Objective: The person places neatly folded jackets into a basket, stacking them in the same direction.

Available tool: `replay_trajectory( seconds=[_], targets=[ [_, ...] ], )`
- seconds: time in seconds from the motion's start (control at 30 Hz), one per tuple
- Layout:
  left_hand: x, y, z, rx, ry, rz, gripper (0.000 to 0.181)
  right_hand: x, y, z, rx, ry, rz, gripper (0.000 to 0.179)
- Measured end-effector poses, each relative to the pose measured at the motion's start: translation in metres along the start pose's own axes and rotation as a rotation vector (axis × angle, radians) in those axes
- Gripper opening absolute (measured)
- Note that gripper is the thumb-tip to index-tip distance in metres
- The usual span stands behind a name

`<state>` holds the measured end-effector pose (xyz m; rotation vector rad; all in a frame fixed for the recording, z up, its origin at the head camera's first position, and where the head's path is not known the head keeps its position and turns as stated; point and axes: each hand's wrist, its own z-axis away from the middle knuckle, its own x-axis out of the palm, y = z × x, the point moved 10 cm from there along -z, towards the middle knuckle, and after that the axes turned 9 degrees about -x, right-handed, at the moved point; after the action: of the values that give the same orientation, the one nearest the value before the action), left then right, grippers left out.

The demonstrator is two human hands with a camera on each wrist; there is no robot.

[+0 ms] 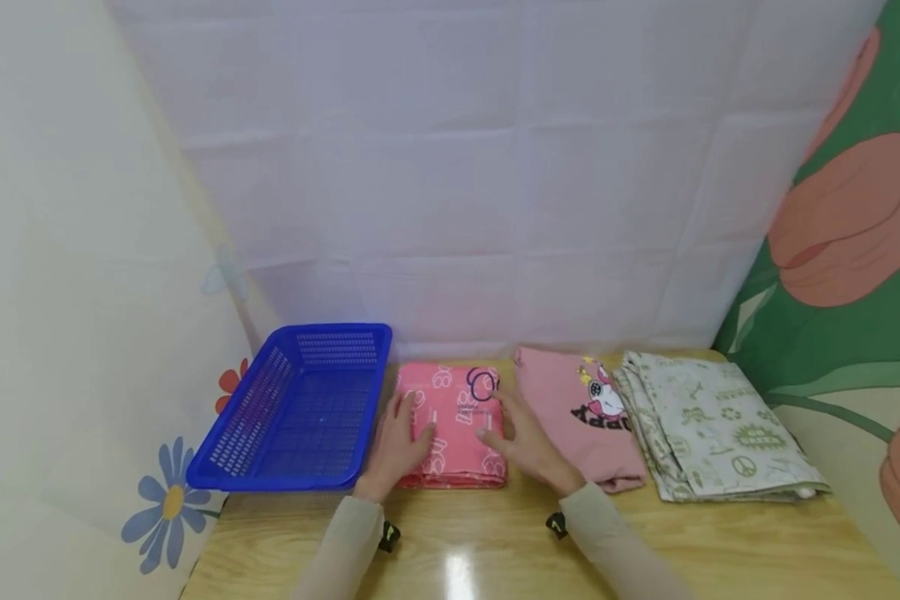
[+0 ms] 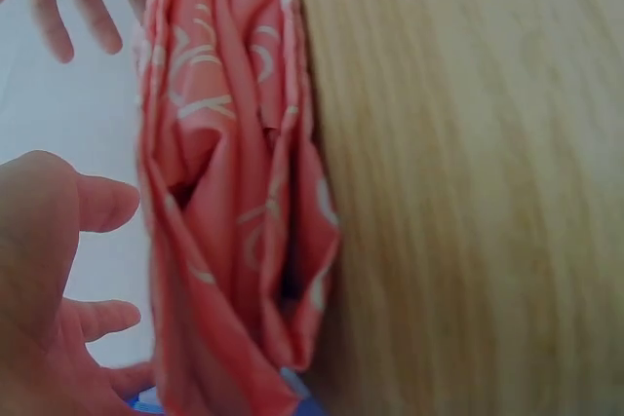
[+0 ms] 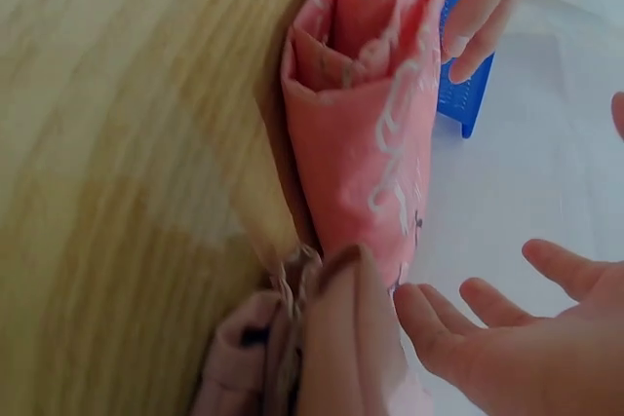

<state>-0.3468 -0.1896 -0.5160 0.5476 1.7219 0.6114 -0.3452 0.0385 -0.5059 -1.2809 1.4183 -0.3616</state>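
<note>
A folded coral-pink cloth with white line prints [image 1: 453, 454] lies on the wooden table in front of me. My left hand [image 1: 399, 442] is at its left edge, fingers spread and thumb over the top. At the right edge my right hand [image 1: 528, 440] has its fingers extended, the thumb reaching over the cloth. Neither hand grips it. From the left wrist view, the stacked folds [image 2: 224, 143] show along the near side. Close to my right hand lies a dusty-pink folded garment [image 1: 562, 408] with a cartoon print; its edge [image 3: 331, 348] overlaps the coral cloth in the right wrist view.
An open blue plastic basket [image 1: 330, 479] with slotted sides stands at the left. Far right lies a folded pale fabric with green prints [image 1: 727, 433]. White sheeting [image 1: 457, 183] hangs behind the wooden table [image 1: 450, 542], and a floral-patterned wall [image 1: 855, 250] borders the right.
</note>
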Motion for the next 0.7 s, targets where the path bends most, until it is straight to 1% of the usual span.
replay_trajectory(
  seconds=[0.1, 0.23, 0.33, 0.43, 0.6, 0.7],
  targets=[
    [0.001, -0.006, 0.000, -0.020, 0.013, 0.020, 0.074, 0.005, -0.001, -0.003, -0.031, 0.012, 0.044, 0.083],
    [0.005, -0.016, -0.002, -0.051, 0.018, 0.050, 0.073, 0.011, 0.001, -0.006, -0.039, 0.018, 0.070, 0.083],
    [0.008, -0.023, -0.002, -0.080, 0.014, 0.058, 0.072, 0.014, 0.003, -0.007, -0.026, 0.017, 0.074, 0.084],
    [0.011, -0.027, -0.004, -0.112, -0.005, 0.069, 0.073, 0.016, 0.006, -0.008, -0.011, 0.023, 0.068, 0.082],
    [0.013, -0.027, -0.006, -0.133, -0.023, 0.092, 0.072, 0.021, 0.014, -0.012, 0.030, 0.044, 0.053, 0.077],
    [0.013, -0.028, -0.005, -0.160, -0.020, 0.091, 0.072, 0.024, 0.019, -0.013, 0.061, 0.047, 0.050, 0.083]
  ],
)
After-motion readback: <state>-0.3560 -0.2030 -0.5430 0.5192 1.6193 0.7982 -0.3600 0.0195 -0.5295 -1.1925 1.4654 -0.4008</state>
